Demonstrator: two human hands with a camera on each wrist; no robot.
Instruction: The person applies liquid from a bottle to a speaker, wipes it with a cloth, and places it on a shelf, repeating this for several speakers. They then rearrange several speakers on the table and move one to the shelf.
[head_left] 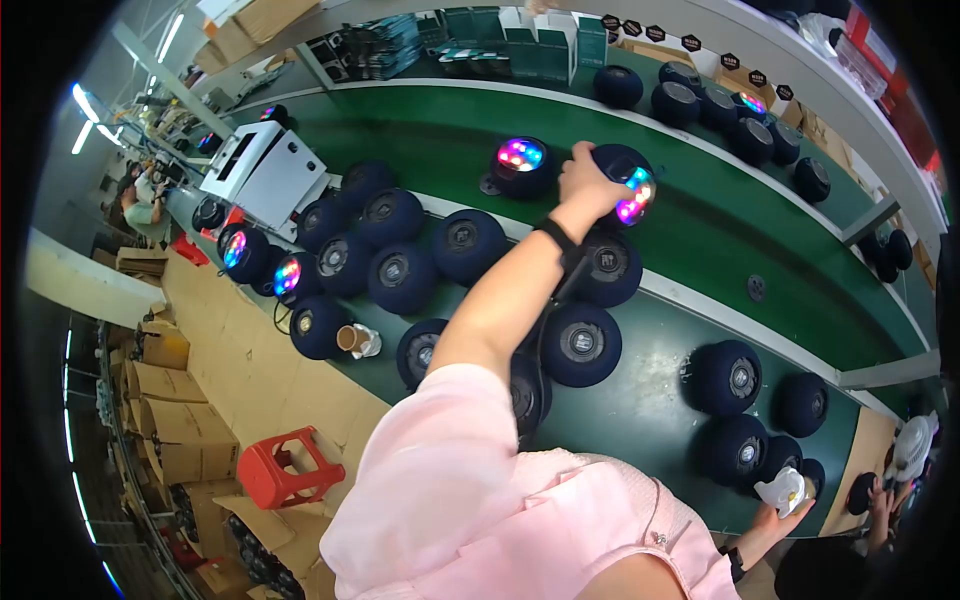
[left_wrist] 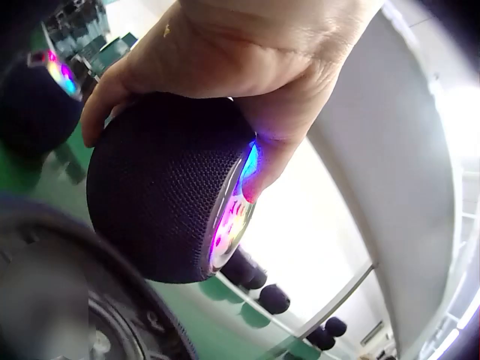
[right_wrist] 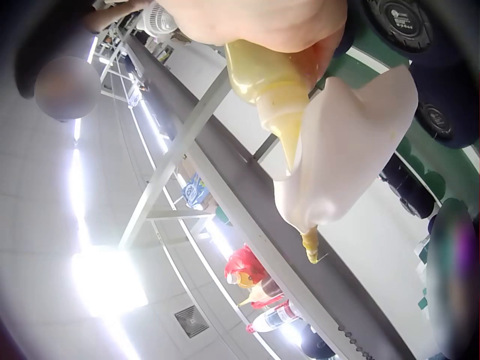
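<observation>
My left hand [head_left: 590, 190] grips a round dark-blue fabric speaker [left_wrist: 161, 187] from above, its thumb at the edge of the glowing multicoloured face [left_wrist: 234, 225]. In the head view this speaker is over the green belt [head_left: 700, 230], beside another lit speaker [head_left: 522, 165]. A speaker [head_left: 607, 268] lies base up just below it. Off at the lower right, my right hand [head_left: 772, 522] holds a squeeze bottle [right_wrist: 270, 79] with yellowish contents and a pointed nozzle. Against it sits a white, dented piece [right_wrist: 349, 150] with a yellow-stained tip.
Several speakers [head_left: 392, 215] stand on the near bench with bases showing, and more [head_left: 728, 378] at its right. A white machine [head_left: 262, 175] stands at the left. Across the belt are a row of speakers [head_left: 676, 103] and green boxes [head_left: 540, 55]. A red stool [head_left: 290, 468] is on the floor.
</observation>
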